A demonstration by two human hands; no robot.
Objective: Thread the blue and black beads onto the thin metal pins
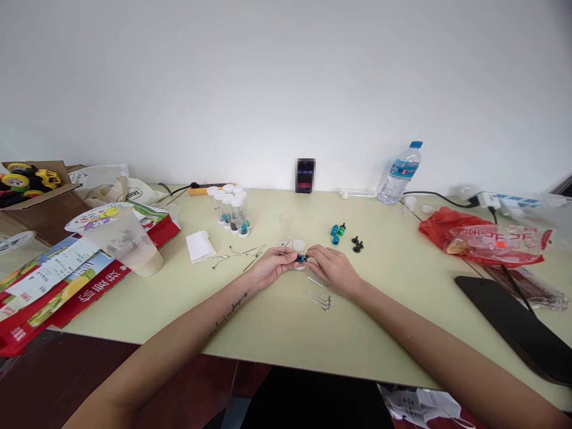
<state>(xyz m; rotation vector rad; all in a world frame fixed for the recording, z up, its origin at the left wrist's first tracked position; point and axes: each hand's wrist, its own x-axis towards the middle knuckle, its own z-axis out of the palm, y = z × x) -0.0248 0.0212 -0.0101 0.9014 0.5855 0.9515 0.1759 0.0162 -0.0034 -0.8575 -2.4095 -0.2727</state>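
Observation:
My left hand (277,267) and my right hand (329,269) meet over the middle of the table, both pinching a small shiny blue and dark part (301,258). Its exact kind is too small to tell. A thin metal rod shows at my left fingers. White round caps (299,245) lie just behind the part, and a clear tube (286,224) stands beyond them. Several thin metal rods (318,301) lie in front of my right hand. To its right are blue pieces (335,239), a green piece (342,229) and black pieces (356,244).
Several white-capped clear tubes (238,220) stand at back left, near a white packet (200,246) and loose thin rods (243,253). Farther left are a plastic cup (138,244) and a red bag (102,286). A water bottle (401,173), red plastic bag (440,229) and dark slab (504,322) occupy the right.

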